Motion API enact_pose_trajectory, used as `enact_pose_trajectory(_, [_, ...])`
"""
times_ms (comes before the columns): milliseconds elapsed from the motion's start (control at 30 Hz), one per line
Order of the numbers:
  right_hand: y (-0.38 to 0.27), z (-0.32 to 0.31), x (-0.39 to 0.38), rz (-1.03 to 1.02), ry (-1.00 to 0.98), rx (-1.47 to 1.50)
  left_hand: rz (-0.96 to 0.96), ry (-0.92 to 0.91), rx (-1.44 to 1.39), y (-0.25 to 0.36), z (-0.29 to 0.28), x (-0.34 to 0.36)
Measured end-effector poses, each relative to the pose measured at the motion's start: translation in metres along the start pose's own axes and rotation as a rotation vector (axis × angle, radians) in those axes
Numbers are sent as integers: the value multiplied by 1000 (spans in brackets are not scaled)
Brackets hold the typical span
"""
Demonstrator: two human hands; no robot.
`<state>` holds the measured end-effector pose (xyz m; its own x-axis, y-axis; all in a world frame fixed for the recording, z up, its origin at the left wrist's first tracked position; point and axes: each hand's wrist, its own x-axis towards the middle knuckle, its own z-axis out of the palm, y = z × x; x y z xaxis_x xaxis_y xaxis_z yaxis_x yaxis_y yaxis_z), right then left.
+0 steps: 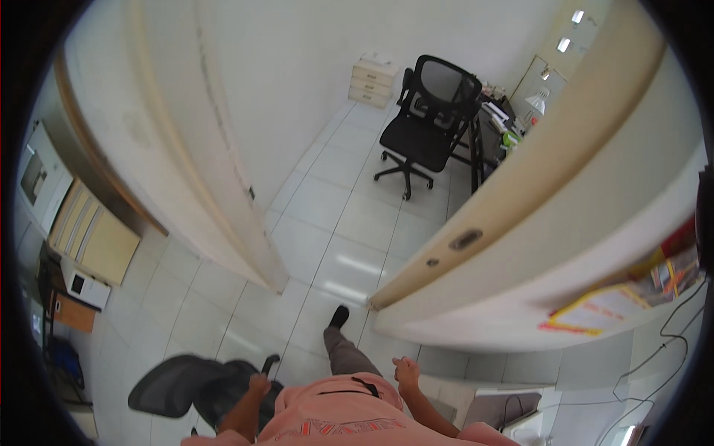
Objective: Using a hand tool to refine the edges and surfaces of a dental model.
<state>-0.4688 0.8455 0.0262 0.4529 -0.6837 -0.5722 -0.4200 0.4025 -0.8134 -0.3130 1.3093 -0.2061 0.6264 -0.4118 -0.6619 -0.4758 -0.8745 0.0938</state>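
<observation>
Below, left hand (259, 384) grips a black mesh chair (195, 388); right hand (406, 369) hangs loosely curled, empty

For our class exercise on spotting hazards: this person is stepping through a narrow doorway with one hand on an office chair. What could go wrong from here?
1. The left hand rests on the dark mesh office chair, which looks wider than the gap; it may jam against the door frame.
2. The open door stands close on the right; the right hand could knock its edge.
3. The forward foot is on glossy floor tiles and might slip.
</observation>
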Motion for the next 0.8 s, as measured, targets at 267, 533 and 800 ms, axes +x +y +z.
enact_pose_trajectory(267, [-140,123,119,86,-337,77,-664,-74,-1901,41,-102,82])
enact_pose_trajectory(533, [-262,165,159,-210,-502,-327,-416,-1,-1451,110,-314,221])
enact_pose_trajectory(800, [-298,142,202,-225,-194,-199,-240,-234,-1035,138,-435,383])
